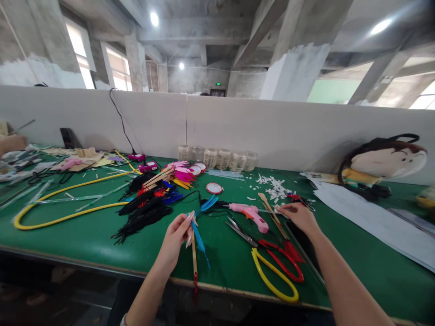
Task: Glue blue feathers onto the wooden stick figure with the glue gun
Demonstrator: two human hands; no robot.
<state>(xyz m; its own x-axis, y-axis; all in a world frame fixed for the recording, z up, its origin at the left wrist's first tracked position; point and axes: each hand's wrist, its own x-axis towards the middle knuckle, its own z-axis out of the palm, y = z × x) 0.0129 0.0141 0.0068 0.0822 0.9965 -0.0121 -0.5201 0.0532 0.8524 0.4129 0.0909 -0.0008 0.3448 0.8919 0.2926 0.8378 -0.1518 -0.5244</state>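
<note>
My left hand (176,237) is closed in a pinch on a thin wooden stick (194,258) with blue feathers (200,226) fixed near its top. It holds the stick upright over the green table (102,235), near the front edge. My right hand (297,215) reaches to the right, its fingers closed on something small I cannot make out, beside a flat wooden stick (272,217) and a pink glue gun (249,213). Scissors with yellow and red handles (272,267) lie between my two arms.
A pile of black, red, blue and pink feathers on sticks (156,194) lies left of centre. A yellow hose loop (68,203), small jars (217,158), white paper scraps (273,185), a plush doll (380,165) and white sheets (374,217) surround them. Another person's hand (12,142) shows far left.
</note>
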